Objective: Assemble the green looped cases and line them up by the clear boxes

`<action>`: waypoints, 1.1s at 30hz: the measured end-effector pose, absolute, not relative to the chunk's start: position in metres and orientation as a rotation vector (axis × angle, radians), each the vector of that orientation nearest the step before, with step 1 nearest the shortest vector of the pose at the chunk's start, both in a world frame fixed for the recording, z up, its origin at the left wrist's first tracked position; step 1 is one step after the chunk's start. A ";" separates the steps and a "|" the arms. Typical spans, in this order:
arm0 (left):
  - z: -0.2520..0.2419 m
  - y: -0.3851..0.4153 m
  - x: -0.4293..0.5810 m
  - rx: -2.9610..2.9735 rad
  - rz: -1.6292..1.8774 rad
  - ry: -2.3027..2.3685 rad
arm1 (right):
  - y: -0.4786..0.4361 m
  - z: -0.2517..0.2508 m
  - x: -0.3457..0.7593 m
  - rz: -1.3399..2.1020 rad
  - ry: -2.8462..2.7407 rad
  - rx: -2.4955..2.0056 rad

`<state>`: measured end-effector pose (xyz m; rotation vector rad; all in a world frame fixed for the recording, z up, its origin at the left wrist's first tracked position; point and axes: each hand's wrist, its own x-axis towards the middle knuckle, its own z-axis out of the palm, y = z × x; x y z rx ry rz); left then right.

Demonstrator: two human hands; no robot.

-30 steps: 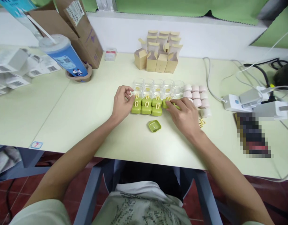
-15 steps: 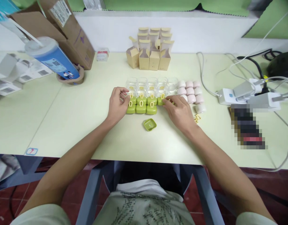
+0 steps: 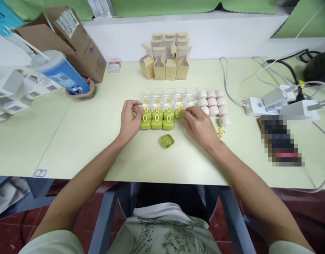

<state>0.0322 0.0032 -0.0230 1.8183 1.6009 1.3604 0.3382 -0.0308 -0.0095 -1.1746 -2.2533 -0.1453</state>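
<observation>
Small glossy green cases [image 3: 157, 123] with cream loop straps stand side by side in two short rows on the table. At the left end, my left hand [image 3: 131, 118] has its thumb against the end case, fingers curled with a gap to the thumb. My right hand [image 3: 200, 127] has bunched fingertips on the right-most green case [image 3: 178, 113] of the back row, partly covering it. An open green tray-like shell [image 3: 167, 141] lies in front of the rows. Behind them are clear plastic containers [image 3: 169, 93], some with yellow marks. Beside my right wrist lie loose yellow straps [image 3: 221, 132].
White and pink rounded cases [image 3: 212, 102] are grouped right of the clear containers. Open cardboard boxes [image 3: 159, 70] stand by the wall. A blue cup [image 3: 68, 79] is at left; a power strip [image 3: 260, 107] with cables and a pixelated dark object [image 3: 280, 141] are at right.
The camera view has shifted slightly, moving the items a little left in the picture. Both hands stay at the ends of the green rows, with hardly any visible movement.
</observation>
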 end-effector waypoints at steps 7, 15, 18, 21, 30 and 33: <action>-0.021 0.001 0.032 1.849 1.366 1.609 | -0.036 0.004 0.335 -0.161 -2.198 -0.999; -0.027 0.002 0.033 1.896 1.381 1.604 | -0.040 0.002 0.328 0.020 -2.415 -0.805; -0.025 0.002 0.034 1.925 1.396 1.592 | -0.040 0.001 0.329 -0.004 -2.402 -0.783; -0.022 0.000 0.035 1.936 1.389 1.582 | -0.040 0.001 0.329 0.015 -2.405 -0.782; -0.028 -0.005 0.042 2.040 1.388 1.593 | -0.040 -0.002 0.326 0.076 -2.414 -0.771; -0.029 -0.004 0.044 2.048 1.412 1.594 | -0.040 -0.002 0.328 0.065 -2.420 -0.771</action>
